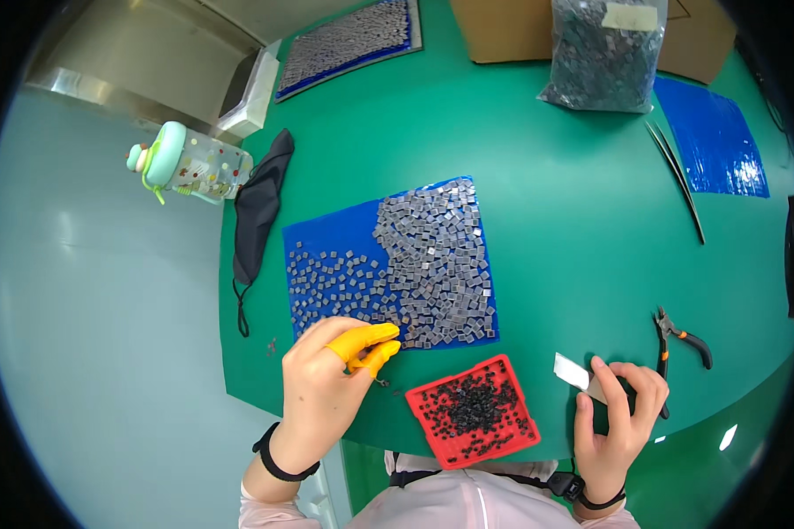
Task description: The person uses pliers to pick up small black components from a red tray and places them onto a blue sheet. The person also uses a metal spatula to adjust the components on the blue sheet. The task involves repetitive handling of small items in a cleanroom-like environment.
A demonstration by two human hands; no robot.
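Observation:
My left hand [326, 370] has yellow finger covers on its thumb and forefinger. They come together in a pinch over the near edge of a blue sheet [344, 227]; what they hold, if anything, cannot be made out. Many small grey square pieces [432, 256] cover the sheet, dense on its right side and looser at the lower left. My right hand [622, 401] grips a flat white strip [572, 371] between thumb and fingers, its end pointing left. Between my hands a tilted red tray [527, 430] holds a heap of tiny black parts [475, 406].
Diagonal cutters [677, 332] lie beside my right hand. Tweezers [679, 181] and another blue sheet [715, 137] lie far right. A filled bag [602, 53] stands before cardboard [507, 31]. A bottle [207, 166] and black mask [258, 212] lie left; a loaded sheet [348, 44] lies behind.

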